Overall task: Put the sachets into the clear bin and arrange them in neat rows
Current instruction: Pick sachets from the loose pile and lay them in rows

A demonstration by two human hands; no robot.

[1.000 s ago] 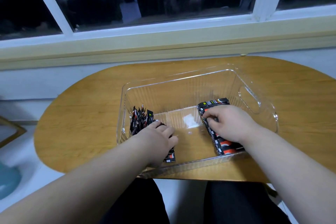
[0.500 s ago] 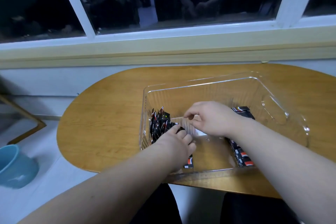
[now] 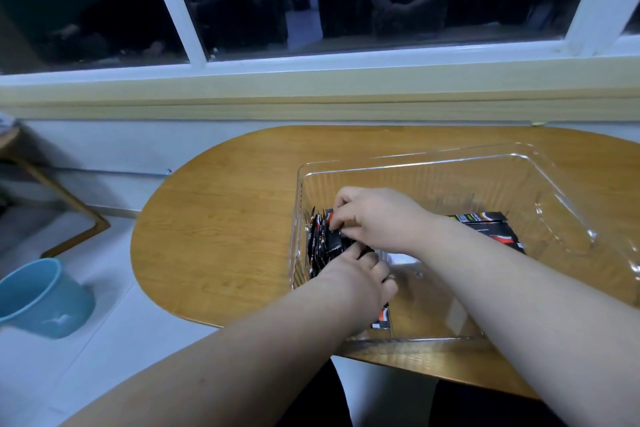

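Note:
A clear bin stands on the wooden table. Inside it, against the left wall, a row of black sachets stands on edge. My right hand reaches across the bin and pinches the top of one sachet in that row. My left hand rests with curled fingers against the near end of the row; what it grips is hidden. A second group of black and red sachets lies flat on the bin's floor to the right, partly behind my right forearm.
A blue bucket sits on the floor at the lower left. A wooden frame leg stands left of the table. A window sill and wall run directly behind the table.
My right hand left the flat sachets on the right and crossed to the standing row on the left. My left hand stayed at that row. The camera turned left.

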